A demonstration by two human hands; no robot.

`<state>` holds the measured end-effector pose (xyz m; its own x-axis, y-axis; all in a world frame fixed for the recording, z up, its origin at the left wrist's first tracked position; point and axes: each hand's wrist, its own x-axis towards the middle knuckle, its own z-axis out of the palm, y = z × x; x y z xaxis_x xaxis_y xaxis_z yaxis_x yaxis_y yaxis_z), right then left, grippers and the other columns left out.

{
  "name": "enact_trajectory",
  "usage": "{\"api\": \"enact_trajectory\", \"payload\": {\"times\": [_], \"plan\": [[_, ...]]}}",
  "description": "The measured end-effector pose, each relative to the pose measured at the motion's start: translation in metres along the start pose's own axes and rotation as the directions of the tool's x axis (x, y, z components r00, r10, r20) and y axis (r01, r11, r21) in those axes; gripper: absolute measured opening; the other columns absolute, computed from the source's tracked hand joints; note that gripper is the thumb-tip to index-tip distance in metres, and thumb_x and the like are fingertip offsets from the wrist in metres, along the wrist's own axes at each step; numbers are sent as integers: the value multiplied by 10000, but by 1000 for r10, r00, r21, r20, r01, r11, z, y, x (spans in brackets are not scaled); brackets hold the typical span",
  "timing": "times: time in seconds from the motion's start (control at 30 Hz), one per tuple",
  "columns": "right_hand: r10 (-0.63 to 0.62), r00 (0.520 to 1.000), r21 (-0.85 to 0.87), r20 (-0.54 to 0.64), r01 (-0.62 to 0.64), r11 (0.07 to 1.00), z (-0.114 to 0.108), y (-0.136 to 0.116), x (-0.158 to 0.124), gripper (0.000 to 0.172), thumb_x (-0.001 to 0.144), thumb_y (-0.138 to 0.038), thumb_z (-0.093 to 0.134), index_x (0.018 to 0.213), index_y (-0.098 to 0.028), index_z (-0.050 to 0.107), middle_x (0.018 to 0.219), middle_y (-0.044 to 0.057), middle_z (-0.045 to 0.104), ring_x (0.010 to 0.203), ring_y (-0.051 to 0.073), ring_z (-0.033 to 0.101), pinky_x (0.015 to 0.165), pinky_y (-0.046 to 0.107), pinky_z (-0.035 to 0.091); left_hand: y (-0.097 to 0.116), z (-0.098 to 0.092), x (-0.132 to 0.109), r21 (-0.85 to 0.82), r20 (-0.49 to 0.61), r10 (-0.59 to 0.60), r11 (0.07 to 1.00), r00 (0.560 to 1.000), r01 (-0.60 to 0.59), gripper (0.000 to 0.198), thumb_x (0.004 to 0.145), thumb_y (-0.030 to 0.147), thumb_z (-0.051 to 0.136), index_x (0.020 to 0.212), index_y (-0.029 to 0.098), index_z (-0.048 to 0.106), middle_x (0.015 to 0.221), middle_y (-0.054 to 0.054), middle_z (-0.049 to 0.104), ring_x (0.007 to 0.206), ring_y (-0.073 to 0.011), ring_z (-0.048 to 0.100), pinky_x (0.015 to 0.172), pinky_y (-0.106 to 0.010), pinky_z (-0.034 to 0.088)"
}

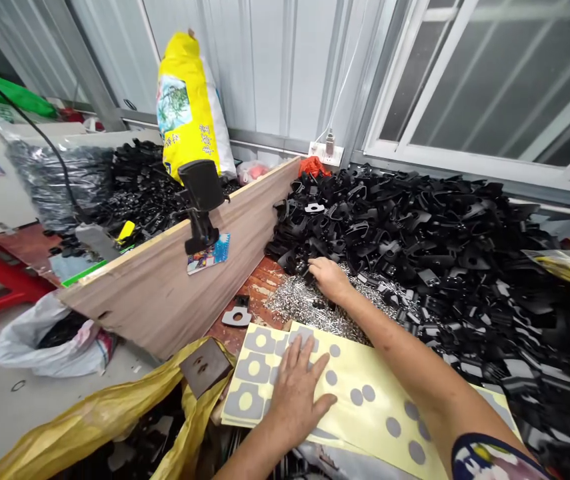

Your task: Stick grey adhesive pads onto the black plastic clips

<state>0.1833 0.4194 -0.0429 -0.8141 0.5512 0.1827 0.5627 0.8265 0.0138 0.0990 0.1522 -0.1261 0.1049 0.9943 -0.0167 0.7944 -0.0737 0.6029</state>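
My left hand (297,393) lies flat, fingers spread, on a stack of yellow backing sheets (359,363) with grey die-cut stickers. Some stickers are rounded plates with a hole, others plain discs. My right hand (332,280) reaches over the sheets to the near edge of a heap of black plastic parts (365,213). Its fingers are curled together against dark pieces there; what they hold, if anything, is hidden. Just below it spreads a pile of small silvery metal pins or rivets (305,303). A loose grey cut-out piece (237,317) rests left of the pile.
A wooden board (189,280) stands as a divider on the left, with a black clamp-like fixture (201,200) on it. A yellow sack (185,100) leans behind. An open yellow bag (99,417) of black parts sits front left. A power socket (332,153) is on the wall.
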Motion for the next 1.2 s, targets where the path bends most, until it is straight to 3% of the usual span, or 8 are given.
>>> {"api": "enact_trajectory", "payload": {"times": [0.2,0.33,0.57,0.63,0.7,0.83,1.03,1.2], "plan": [[200,966,62,-162,-192,979,-21,56,-94,291,860,-21,564,1031,-156,757,1036,123,765,1004,252,664,952,370,525,20,5,6,192,-6,28,981,1000,-26,710,1007,583,588,1627,253,487,1774,-180,238,1657,-412,130,1323,-669,143],[402,869,153,-288,-373,915,-35,86,-173,304,849,-40,524,996,-148,767,1075,121,746,977,228,694,887,345,552,31,14,9,271,-44,42,962,998,-28,625,1027,464,595,1588,197,531,1708,-211,377,1636,-408,226,1317,-645,200],[477,807,425,-348,-318,848,-70,16,-264,220,899,-182,616,1022,-211,796,996,50,776,883,206,723,798,329,582,42,-22,11,-147,-208,74,984,975,-106,493,1004,439,604,1394,145,670,1398,-202,594,1406,-386,493,1230,-627,339],[415,822,404,-390,-252,879,-80,-21,-269,241,909,-143,609,1044,-227,790,1040,46,780,962,215,724,871,349,582,57,-35,10,-489,-188,8,866,982,-101,537,996,488,619,1435,178,634,1333,-180,638,1314,-349,566,1166,-575,422],[321,849,301,-420,-203,932,-80,-54,-269,258,930,-116,592,1070,-218,783,1074,58,778,989,222,712,896,363,570,76,-39,8,-832,-4,-31,554,1000,14,673,972,504,667,1566,236,498,1250,-143,683,1199,-306,638,1061,-512,510],[102,887,126,-451,-50,991,-47,-97,-266,329,980,-94,516,1186,-196,751,1176,104,762,1060,252,690,933,408,560,106,-25,2,-986,159,-125,22,979,163,871,850,333,825,1604,320,391,1114,-40,681,947,-174,668,856,-308,558],[205,949,219,-241,-152,964,10,-98,-303,686,1049,-355,603,1660,-166,355,1705,199,388,1603,369,326,1255,634,384,82,-38,-1,-987,125,-363,45,923,152,456,790,234,808,1194,248,597,1053,-19,627,764,-136,638,686,-284,580],[3,1000,277,30,-11,961,2,-38,-361,527,1054,-400,608,1555,-244,561,1678,110,470,1605,321,357,1311,611,325,53,-76,6,-982,97,-299,126,949,140,559,752,173,844,1240,276,592,962,-2,562,696,-105,567,619,-274,582]]}}
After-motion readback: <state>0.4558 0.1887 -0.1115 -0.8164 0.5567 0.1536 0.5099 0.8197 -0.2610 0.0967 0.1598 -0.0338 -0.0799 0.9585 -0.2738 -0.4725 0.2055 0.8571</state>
